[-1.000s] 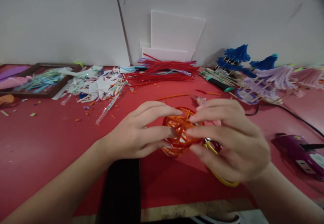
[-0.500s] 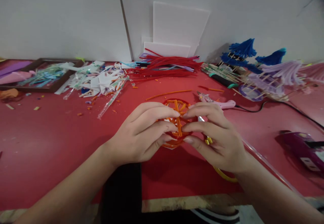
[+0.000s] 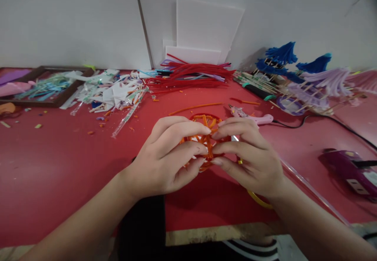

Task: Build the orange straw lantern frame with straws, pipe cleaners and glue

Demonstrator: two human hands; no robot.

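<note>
Between my two hands is a round openwork frame [image 3: 207, 147] of orange and red fuzzy pipe cleaners, with orange strips crossing inside a red rim. My left hand [image 3: 173, 155] closes its fingertips on the frame's left side and on the upright orange strip in the middle. From the right, my right hand [image 3: 250, 151] pinches the same strip and rim with thumb and fingers. The fingers cover much of the frame's sides. Under my right hand a yellow loop [image 3: 259, 201], partly hidden, lies on the table.
A pink hot glue gun [image 3: 256, 118] with a black cord lies behind my right hand. Red pipe cleaners [image 3: 191, 76] are heaped at the back. Scraps [image 3: 118, 92] and a brown tray [image 3: 55, 102] are at left. Blue and lilac tiered models [image 3: 294, 68] and a purple device [image 3: 350, 170] stand right.
Both hands keep hold of the frame, and their fingertips have shifted slightly on it. The whole view has moved a little.
</note>
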